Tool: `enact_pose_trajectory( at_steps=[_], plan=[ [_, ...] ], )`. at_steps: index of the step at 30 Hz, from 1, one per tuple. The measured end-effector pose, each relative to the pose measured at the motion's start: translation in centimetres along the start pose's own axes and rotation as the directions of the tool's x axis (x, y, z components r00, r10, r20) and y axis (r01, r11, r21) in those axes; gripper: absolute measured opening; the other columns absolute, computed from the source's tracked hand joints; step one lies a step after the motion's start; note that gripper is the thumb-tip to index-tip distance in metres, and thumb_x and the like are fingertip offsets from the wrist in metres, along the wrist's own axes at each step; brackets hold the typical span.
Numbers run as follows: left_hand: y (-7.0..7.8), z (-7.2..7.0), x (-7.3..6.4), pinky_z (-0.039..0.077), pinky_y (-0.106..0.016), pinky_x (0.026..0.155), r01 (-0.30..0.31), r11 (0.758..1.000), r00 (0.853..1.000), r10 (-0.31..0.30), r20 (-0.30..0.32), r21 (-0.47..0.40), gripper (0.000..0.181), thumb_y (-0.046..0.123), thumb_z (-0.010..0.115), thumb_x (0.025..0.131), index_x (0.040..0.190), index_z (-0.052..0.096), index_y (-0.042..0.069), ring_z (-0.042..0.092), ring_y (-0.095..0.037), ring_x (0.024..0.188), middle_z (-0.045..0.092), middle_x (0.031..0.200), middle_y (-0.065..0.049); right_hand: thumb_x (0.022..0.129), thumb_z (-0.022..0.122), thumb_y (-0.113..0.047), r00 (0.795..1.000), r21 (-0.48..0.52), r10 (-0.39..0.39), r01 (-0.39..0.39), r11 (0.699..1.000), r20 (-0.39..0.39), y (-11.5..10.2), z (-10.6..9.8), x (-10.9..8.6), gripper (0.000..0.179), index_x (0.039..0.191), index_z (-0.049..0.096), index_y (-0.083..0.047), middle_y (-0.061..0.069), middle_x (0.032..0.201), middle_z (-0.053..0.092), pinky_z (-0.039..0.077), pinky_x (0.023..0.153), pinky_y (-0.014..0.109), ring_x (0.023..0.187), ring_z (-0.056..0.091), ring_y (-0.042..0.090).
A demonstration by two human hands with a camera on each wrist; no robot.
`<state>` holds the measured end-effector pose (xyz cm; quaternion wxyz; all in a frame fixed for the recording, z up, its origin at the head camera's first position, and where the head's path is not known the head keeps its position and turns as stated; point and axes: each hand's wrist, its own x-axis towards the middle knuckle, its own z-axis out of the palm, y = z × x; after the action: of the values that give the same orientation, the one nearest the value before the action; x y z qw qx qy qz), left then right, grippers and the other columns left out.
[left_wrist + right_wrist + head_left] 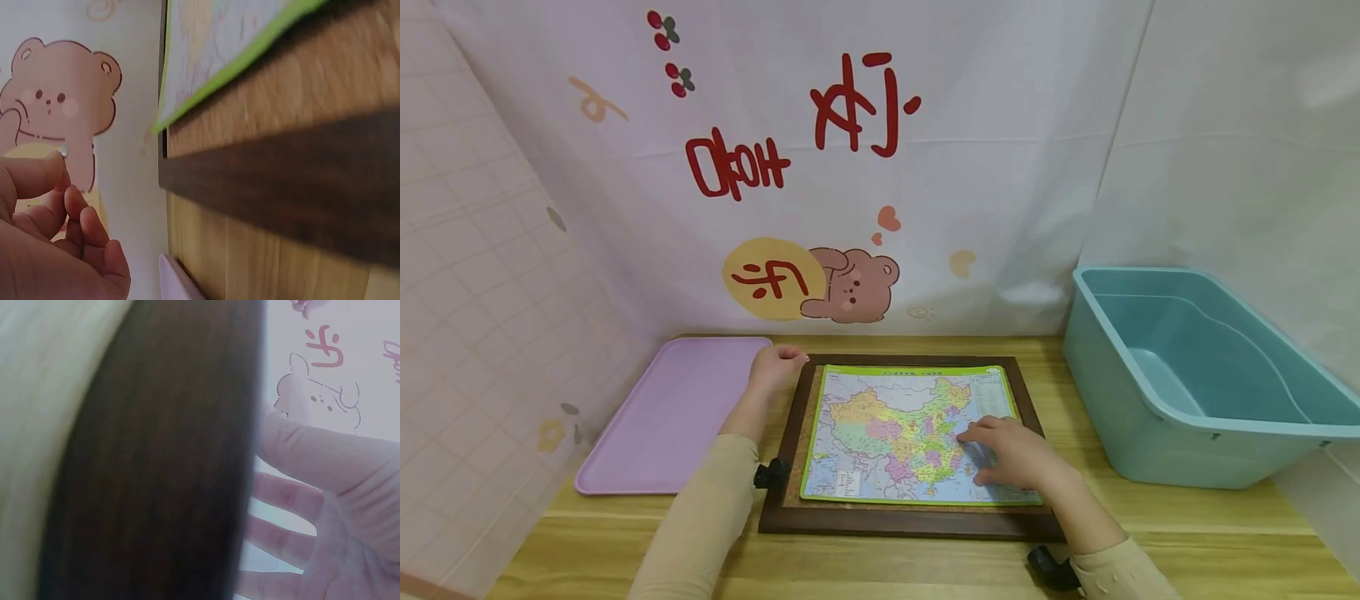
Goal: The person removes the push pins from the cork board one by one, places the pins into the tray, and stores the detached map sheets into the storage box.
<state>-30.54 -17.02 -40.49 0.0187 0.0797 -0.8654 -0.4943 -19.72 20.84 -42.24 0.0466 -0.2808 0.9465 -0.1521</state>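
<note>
A map sheet [887,433] with a green border lies on a cork board [793,492] in a dark brown wooden frame [910,523]. Above the frame's far left corner, my left hand [772,367] pinches a tiny pale, shiny piece [63,151] between thumb and fingertip; most of it is hidden, so its kind is unclear. The left wrist view shows the other fingers of that hand loosely bent. Over the right part of the map is my right hand [1011,450], its fingers spread and touching the sheet. In the right wrist view the frame hides its fingertips.
A pink tray [662,417] lies left of the frame, partly behind my left forearm. To the right stands a deep teal tub [1180,450]. A white cloth [1000,167] printed with a bear and red characters hangs behind the wooden table [865,567].
</note>
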Motion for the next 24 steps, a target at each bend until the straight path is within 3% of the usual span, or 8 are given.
enact_pose_trajectory(
  at_steps=[14,24],
  plan=[
    [-2.4,-4.1,0.2,0.042,-0.049,0.094,0.02,0.998,0.998,-0.017,-0.053,0.059,0.027,0.013,0.061,0.098,0.107,0.064,-0.012,0.051,-0.037,0.107,0.06,0.115,-0.026,0.074,0.088,-0.023,1.0,0.0,-0.018,0.018,1.0,-0.01,0.1,0.1,0.0,0.056,0.125,0.068,-0.01,0.012,0.12,0.062,0.05,0.087,0.053,0.109,0.058,0.039],
    [-3.6,-6.5,-0.2,0.041,-0.048,0.093,0.072,0.995,0.995,-0.066,-0.08,0.065,0.03,0.014,0.061,0.096,0.11,0.063,-0.013,0.051,-0.039,0.109,0.059,0.115,-0.028,0.075,0.087,-0.023,1.0,0.007,-0.019,0.019,1.0,-0.009,0.3,0.2,0.0,0.056,0.125,0.068,-0.011,0.011,0.12,0.062,0.05,0.087,0.053,0.109,0.058,0.038]
  ],
)
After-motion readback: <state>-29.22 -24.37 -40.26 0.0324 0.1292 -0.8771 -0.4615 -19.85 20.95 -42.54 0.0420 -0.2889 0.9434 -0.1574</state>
